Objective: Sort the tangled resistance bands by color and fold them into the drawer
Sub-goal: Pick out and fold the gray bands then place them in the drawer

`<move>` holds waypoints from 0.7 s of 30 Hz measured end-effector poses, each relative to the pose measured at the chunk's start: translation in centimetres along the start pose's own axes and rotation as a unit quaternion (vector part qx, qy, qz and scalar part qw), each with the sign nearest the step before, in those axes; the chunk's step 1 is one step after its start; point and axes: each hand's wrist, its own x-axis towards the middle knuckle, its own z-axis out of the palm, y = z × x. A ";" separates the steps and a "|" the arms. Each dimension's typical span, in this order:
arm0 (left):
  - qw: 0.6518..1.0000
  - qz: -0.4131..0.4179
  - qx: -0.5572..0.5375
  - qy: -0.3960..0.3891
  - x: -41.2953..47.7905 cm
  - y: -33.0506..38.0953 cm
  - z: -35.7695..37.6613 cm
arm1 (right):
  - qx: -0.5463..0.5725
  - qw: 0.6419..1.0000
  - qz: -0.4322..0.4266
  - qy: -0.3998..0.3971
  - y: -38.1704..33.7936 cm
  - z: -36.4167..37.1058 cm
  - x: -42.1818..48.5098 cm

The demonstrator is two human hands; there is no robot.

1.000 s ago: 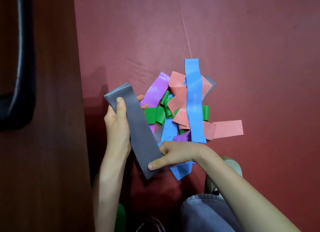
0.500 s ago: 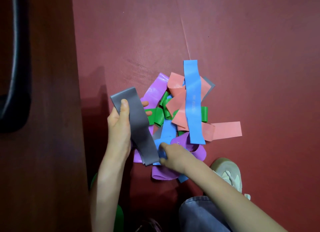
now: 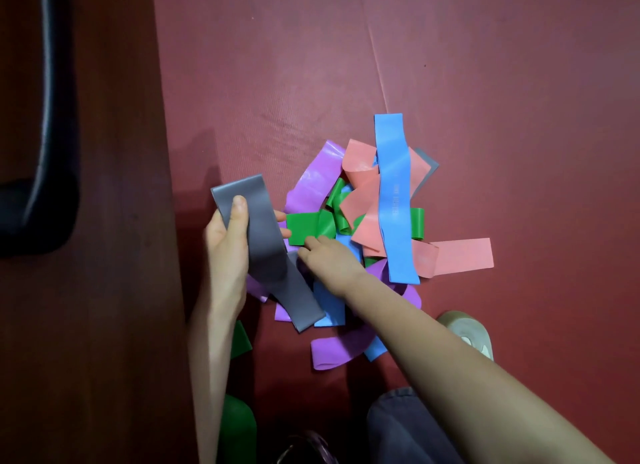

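The grey band (image 3: pixel 263 241) lies slantwise, its long axis running from 11 o'clock down to 5 o'clock. Its upper half is clamped in the left hand (image 3: pixel 225 252), thumb (image 3: pixel 239 205) pressed on top and fingers wrapped behind. The lower end hangs free over the near edge of the pile (image 3: pixel 367 200).

The rest of the tangle sits at 3 o'clock from that grip, on the red mat (image 3: pixel 485 82). The right hand (image 3: pixel 330 257) is just beside the grey band at its 3 o'clock. Its fingers are curled down into the pile where a green band (image 3: pixel 304 228) begins. Whether they pinch anything there I cannot tell, since the knuckles hide the tips.

A grey corner (image 3: pixel 426 168) peeks out at the pile's 1 o'clock edge, under the blue band (image 3: pixel 394 200). It is probably the next of this colour. It lies well apart from the left hand's grip, and the right hand is the nearer one to reach it.
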 end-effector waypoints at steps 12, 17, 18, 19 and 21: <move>1.000 -0.020 0.011 0.005 -0.1 -1.4 0.2 | 0.136 0.980 -0.068 0.127 1.4 -1.0 -1.9; 1.000 -0.025 0.005 0.000 -0.2 -1.0 0.3 | 0.309 0.910 -0.018 0.276 1.3 -4.6 -4.9; 1.000 -0.025 0.001 -0.006 -0.3 -0.9 0.3 | 0.336 0.892 0.006 0.303 1.2 -5.2 -5.5; 1.000 -0.022 0.002 -0.013 -0.4 -0.8 0.4 | 0.351 0.877 0.028 0.328 1.0 -5.7 -6.1; 0.999 -0.024 0.011 -0.022 -0.7 -1.0 0.6 | 0.364 0.849 0.047 0.379 0.3 -7.0 -6.9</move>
